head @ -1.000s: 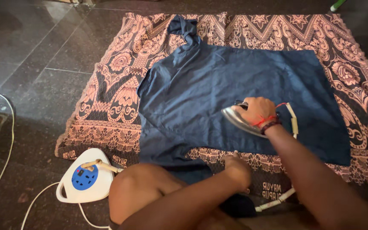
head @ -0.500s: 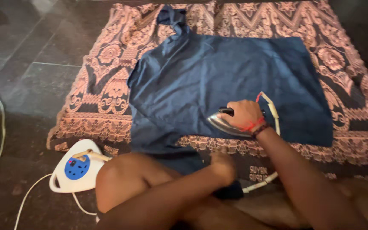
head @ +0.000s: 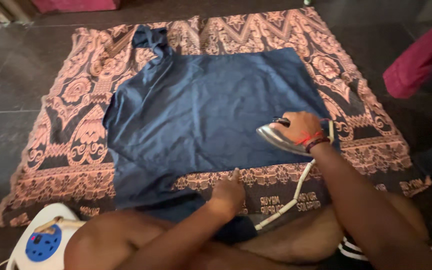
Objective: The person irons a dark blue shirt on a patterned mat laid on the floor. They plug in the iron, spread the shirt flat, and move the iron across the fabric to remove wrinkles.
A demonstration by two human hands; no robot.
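Right hand (head: 302, 129) grips the iron (head: 277, 138) on the blue cloth (head: 201, 112); left hand (head: 228, 191), fingers loosely curled and holding nothing, rests on the patterned blanket (head: 71, 110). White socket box (head: 38, 245) lies bottom-left.

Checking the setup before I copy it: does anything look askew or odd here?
Yes. The blue cloth has a bunched, twisted corner at the top left, and the iron's cord trails across the person's lap.
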